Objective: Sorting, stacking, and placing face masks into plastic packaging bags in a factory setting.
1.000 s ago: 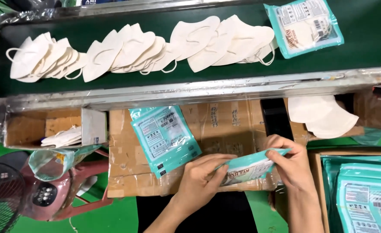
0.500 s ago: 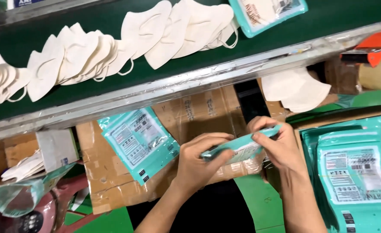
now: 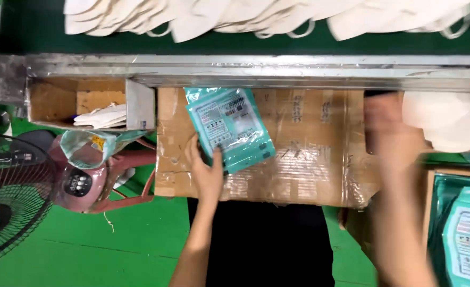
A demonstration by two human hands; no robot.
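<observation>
Right now the left hand (image 3: pixel 207 171) has its grip on the near-left corner of a teal mask pouch (image 3: pixel 229 127), thumb (image 3: pixel 217 159) over the top face and fingers (image 3: pixel 194 146) along the left edge, so the grip is narrow and pinching the flat pack. From the palm the pouch lies toward 1 o'clock, flat on the tape-covered cardboard tabletop (image 3: pixel 309 154). Its long axis runs from about 11 o'clock, up by the metal rail (image 3: pixel 299 69), down to about 5 o'clock, with the far short end pointing at the rail and tipped slightly left; the near short end sits at the thumb. The printed face is up.

The right hand (image 3: pixel 392 133) is a motion-blurred smear well apart at 3 o'clock from the pouch, over the right end of the cardboard, near the stack of white masks (image 3: pixel 447 125) beneath the rail. I cannot tell whether its grip is wide or closed, or whether it carries anything. The left hand is plainly the nearer of the 2 and the only 1 touching the pouch.

Beyond the rail, at 12 o'clock, rows of white masks (image 3: pixel 256 16) lie on the dark green belt (image 3: pixel 27 32). At 4 o'clock a box of teal pouches (image 3: pixel 466 239) sits beside the tabletop. At 9 o'clock a small cardboard bin (image 3: pixel 51 101) holds a few folded masks, with a fan (image 3: pixel 6 196) below it on the green floor
</observation>
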